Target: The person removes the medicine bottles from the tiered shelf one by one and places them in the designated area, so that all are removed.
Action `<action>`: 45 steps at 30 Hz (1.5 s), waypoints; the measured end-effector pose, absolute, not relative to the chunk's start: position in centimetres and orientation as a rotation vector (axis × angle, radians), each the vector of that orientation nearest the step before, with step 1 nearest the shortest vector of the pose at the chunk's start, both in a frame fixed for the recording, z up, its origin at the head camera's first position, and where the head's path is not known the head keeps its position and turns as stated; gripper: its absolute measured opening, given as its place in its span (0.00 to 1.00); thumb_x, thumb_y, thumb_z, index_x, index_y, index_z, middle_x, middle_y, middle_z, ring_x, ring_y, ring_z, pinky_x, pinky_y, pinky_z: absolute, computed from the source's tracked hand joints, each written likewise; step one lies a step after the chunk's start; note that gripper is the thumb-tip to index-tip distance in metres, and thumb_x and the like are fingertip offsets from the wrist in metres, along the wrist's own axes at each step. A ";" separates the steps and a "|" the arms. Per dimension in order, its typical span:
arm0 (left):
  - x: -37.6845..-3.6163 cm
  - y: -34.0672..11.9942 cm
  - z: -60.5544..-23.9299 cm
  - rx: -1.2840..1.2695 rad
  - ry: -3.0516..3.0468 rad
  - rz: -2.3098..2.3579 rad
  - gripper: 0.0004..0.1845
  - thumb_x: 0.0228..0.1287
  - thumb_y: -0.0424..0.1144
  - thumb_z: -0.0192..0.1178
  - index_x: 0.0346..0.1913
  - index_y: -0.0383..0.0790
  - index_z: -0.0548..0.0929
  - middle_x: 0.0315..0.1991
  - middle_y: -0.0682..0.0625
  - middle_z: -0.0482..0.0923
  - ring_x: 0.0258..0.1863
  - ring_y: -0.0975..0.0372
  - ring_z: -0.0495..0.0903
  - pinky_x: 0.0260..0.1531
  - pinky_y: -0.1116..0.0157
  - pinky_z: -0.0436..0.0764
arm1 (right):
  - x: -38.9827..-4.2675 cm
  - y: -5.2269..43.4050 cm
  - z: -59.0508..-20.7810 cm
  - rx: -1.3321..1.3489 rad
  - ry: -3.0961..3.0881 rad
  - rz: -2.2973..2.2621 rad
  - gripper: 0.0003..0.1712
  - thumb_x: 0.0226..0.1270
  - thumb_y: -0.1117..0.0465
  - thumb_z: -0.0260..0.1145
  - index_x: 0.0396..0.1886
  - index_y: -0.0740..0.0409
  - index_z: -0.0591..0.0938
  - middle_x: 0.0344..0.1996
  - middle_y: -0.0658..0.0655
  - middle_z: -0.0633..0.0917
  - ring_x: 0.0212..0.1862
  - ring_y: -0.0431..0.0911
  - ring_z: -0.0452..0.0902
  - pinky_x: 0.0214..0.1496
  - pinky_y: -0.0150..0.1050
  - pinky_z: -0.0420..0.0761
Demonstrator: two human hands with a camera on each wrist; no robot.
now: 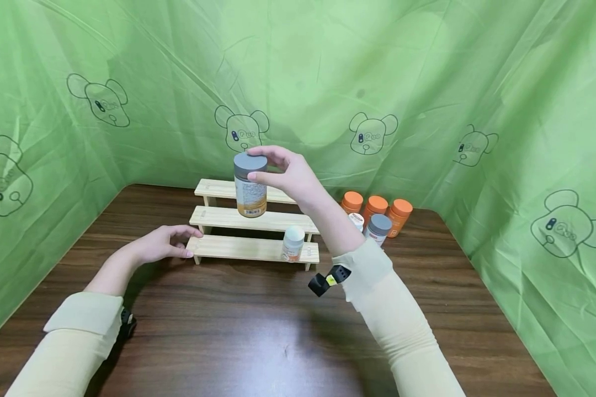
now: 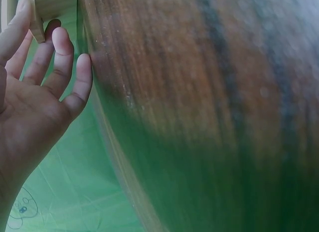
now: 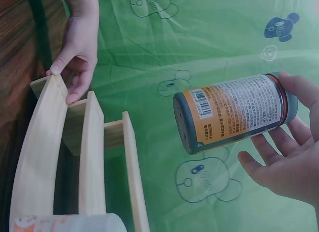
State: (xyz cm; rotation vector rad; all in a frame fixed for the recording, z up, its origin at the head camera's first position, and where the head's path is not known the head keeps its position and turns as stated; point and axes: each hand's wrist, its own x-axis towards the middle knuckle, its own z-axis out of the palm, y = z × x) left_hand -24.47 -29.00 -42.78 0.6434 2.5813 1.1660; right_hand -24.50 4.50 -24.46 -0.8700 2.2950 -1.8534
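Observation:
My right hand (image 1: pixel 298 179) holds a bottle (image 1: pixel 251 193) by its grey lid, thumb on the near side and fingers behind. The bottle is upright, raised in front of the upper boards of a three-step wooden rack (image 1: pixel 238 247). Its orange and white label with a barcode shows in the right wrist view. At the left end of the lowest step, my left hand (image 1: pixel 159 244) pinches the board between thumb and fingers. A small white bottle (image 1: pixel 293 245) with an orange-marked label stands towards the right end of that same step.
Right of the rack, several bottles stand grouped on the dark wood table (image 1: pixel 238 325): orange ones (image 1: pixel 399 218) behind, a grey-lidded one (image 1: pixel 379 227) and a white-lidded one (image 1: pixel 356 221) in front. A green curtain (image 1: pixel 298 71) with bear drawings surrounds the table's back and sides.

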 end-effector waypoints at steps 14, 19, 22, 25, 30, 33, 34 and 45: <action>-24.5 -29.0 -42.7 0.643 2.585 1.163 0.28 0.54 0.42 0.69 0.58 0.43 0.74 0.50 0.41 0.78 0.35 0.61 0.78 0.36 0.68 0.74 | -22.8 7.9 -22.8 -0.969 2.272 -1.797 0.25 0.55 0.58 0.72 0.55 0.47 0.79 0.53 0.47 0.81 0.57 0.42 0.73 0.60 0.46 0.70; -24.5 -28.9 -42.8 0.637 2.579 1.177 0.28 0.53 0.42 0.69 0.58 0.43 0.75 0.50 0.41 0.78 0.35 0.61 0.78 0.36 0.68 0.74 | -22.2 9.3 -22.4 -0.974 2.280 -1.786 0.25 0.55 0.59 0.73 0.54 0.48 0.79 0.52 0.49 0.81 0.58 0.42 0.72 0.59 0.46 0.71; -24.5 -28.9 -42.7 0.640 2.574 1.181 0.28 0.53 0.42 0.69 0.58 0.42 0.75 0.51 0.41 0.78 0.35 0.61 0.78 0.36 0.68 0.74 | -22.0 10.1 -22.3 -0.986 2.287 -1.784 0.26 0.54 0.61 0.72 0.55 0.50 0.79 0.52 0.51 0.81 0.59 0.43 0.72 0.60 0.44 0.71; -24.5 -28.9 -42.8 0.636 2.570 1.187 0.28 0.53 0.41 0.69 0.58 0.43 0.75 0.50 0.41 0.78 0.36 0.61 0.77 0.36 0.68 0.74 | -21.8 11.0 -22.2 -0.980 2.291 -1.789 0.26 0.54 0.63 0.72 0.55 0.53 0.79 0.52 0.53 0.81 0.59 0.44 0.73 0.60 0.44 0.71; -24.4 -29.0 -42.8 0.644 2.567 1.193 0.27 0.53 0.40 0.69 0.58 0.42 0.74 0.50 0.41 0.78 0.36 0.61 0.78 0.37 0.68 0.74 | -21.5 12.7 -22.0 -0.951 2.293 -1.819 0.25 0.54 0.65 0.71 0.54 0.55 0.79 0.52 0.55 0.80 0.58 0.47 0.73 0.59 0.46 0.72; -24.4 -29.0 -42.8 0.656 2.571 1.188 0.27 0.54 0.41 0.69 0.58 0.42 0.74 0.50 0.41 0.78 0.37 0.61 0.78 0.38 0.68 0.74 | -21.4 13.8 -21.9 -0.935 2.293 -1.838 0.25 0.55 0.65 0.71 0.54 0.54 0.79 0.52 0.55 0.80 0.57 0.48 0.73 0.59 0.47 0.72; -24.4 -28.9 -42.8 0.656 2.572 1.189 0.27 0.54 0.41 0.69 0.58 0.42 0.74 0.50 0.41 0.78 0.37 0.61 0.78 0.38 0.68 0.74 | -21.4 14.1 -21.8 -0.932 2.289 -1.845 0.24 0.55 0.65 0.71 0.54 0.54 0.79 0.52 0.55 0.80 0.57 0.49 0.73 0.58 0.47 0.72; -24.2 -28.9 -42.7 0.676 2.581 1.201 0.27 0.54 0.40 0.69 0.57 0.41 0.75 0.49 0.41 0.79 0.39 0.61 0.77 0.38 0.68 0.74 | -21.1 18.2 -21.8 -1.054 2.194 -1.941 0.24 0.55 0.74 0.66 0.52 0.54 0.80 0.50 0.54 0.81 0.50 0.48 0.76 0.52 0.40 0.76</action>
